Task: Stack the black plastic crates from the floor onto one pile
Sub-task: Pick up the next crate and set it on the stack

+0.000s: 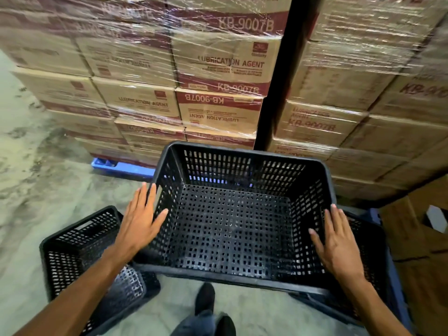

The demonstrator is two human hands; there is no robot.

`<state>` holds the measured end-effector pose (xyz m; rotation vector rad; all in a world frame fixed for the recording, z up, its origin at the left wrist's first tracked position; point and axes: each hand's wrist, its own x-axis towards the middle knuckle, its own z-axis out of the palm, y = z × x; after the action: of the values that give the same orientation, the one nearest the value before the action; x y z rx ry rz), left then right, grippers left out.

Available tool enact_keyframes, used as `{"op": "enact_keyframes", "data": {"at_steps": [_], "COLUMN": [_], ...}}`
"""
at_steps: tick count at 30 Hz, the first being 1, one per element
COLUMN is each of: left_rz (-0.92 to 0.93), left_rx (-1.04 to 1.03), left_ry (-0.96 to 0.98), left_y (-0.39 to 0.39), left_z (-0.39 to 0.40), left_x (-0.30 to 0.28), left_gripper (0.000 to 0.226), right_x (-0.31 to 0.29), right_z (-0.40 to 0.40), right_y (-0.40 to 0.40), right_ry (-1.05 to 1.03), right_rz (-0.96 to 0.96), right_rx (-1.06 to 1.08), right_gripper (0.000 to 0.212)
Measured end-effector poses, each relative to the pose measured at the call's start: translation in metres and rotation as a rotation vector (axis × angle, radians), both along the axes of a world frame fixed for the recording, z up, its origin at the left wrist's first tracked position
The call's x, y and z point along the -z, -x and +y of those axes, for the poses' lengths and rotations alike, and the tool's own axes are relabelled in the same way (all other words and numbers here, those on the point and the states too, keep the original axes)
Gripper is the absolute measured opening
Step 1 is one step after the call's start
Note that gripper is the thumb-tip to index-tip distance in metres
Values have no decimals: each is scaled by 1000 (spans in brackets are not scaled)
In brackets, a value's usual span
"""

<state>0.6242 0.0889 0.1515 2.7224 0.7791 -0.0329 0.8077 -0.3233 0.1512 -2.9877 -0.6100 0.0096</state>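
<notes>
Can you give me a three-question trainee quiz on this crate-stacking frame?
1. True or false: the left hand and right hand lie flat and open at the sides of the big crate.
2. What is inside the big crate?
3. The second crate sits: A) to the person's left, B) on the wrapped cartons.

Key: 1 true; 2 nothing; 3 A.
</notes>
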Motion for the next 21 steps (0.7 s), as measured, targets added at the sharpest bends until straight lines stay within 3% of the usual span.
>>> {"op": "enact_keyframes", "data": {"at_steps": [3,7,10,15,21], "left_rz": [-61,-180,-128,-49,21], "left_rx": [-83,-211,-346,-531,-473], "left_ry": [149,382,412,401,286], "left_y": [21,86,158,270,365], "left_z": [-16,-37,-37,-5,49], "left_x": [-7,-16,-18,-23,-12], "left_gripper": [71,60,52,57,47], "right_x": [-1,-10,-18,-40,-34], "right_z": [0,39,106,220,317], "right_y": [5,31,70,168,294], "right_ry": [-11,-273,-522,-768,-779], "right_rz": [-11,38,127,291,415], "right_rx": [-20,21,-134,-397,-623], "right_gripper": [74,53,55,32,22]}}
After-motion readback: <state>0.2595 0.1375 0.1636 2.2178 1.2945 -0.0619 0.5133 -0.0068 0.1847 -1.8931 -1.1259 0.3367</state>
